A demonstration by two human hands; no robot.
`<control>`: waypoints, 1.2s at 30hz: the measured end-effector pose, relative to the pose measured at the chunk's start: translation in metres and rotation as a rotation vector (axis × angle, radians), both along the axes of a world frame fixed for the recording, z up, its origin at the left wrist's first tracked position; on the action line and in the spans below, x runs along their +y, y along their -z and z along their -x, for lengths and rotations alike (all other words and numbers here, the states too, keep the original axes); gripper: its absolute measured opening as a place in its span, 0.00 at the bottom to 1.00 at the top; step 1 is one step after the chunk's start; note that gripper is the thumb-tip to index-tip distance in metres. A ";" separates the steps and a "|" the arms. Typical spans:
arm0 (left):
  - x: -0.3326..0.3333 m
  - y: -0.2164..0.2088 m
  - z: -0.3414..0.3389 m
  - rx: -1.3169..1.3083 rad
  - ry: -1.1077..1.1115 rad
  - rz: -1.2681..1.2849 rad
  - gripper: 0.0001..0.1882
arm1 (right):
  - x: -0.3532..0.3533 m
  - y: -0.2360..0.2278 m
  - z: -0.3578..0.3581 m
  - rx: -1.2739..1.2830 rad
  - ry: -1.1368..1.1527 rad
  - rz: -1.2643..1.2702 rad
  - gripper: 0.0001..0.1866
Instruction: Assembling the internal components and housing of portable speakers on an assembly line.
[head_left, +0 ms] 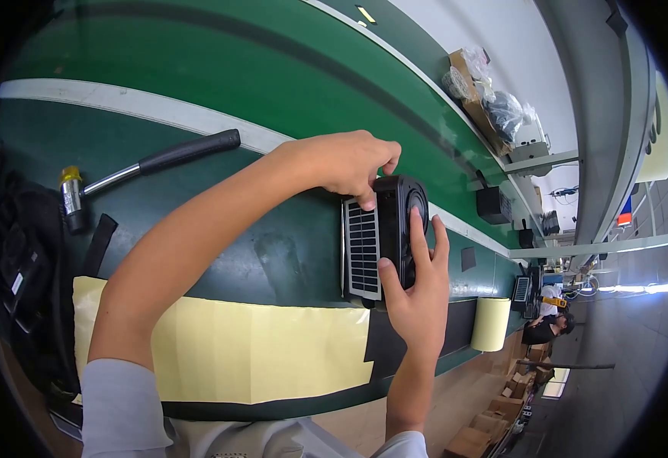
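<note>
A black box-shaped speaker [389, 229] with a solar panel [363, 248] on one side and a round grille on another stands on the dark green bench. My left hand [353, 164] is at its far end, fingers curled and the thumb touching the corner beside the panel; part of its grip is hidden. My right hand [419, 294] holds the near right side, thumb against the panel's edge and fingers laid over the grille side.
A hammer [124, 179] with a black grip lies at the left, near a black bag [28, 259]. Pale yellow sheet [273, 351] covers the bench's near edge; a yellow roll [491, 324] stands to the right. Beyond a pale rail runs a green belt [334, 84]. Another person [547, 328] is far right.
</note>
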State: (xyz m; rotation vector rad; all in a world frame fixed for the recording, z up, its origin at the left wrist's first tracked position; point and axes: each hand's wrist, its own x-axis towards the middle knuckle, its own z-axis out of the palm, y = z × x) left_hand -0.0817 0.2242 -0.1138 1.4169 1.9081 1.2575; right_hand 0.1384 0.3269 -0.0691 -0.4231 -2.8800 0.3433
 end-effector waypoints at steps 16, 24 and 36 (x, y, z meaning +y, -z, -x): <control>0.003 0.022 0.013 0.223 0.004 -0.001 0.09 | 0.014 0.002 -0.003 -0.069 -0.031 -0.134 0.44; 0.002 0.037 0.010 0.175 -0.036 -0.174 0.05 | 0.021 -0.001 -0.002 -0.094 -0.004 -0.071 0.46; 0.026 0.050 -0.001 0.047 -0.119 -0.300 0.04 | 0.036 -0.011 -0.002 -0.115 -0.245 -0.227 0.41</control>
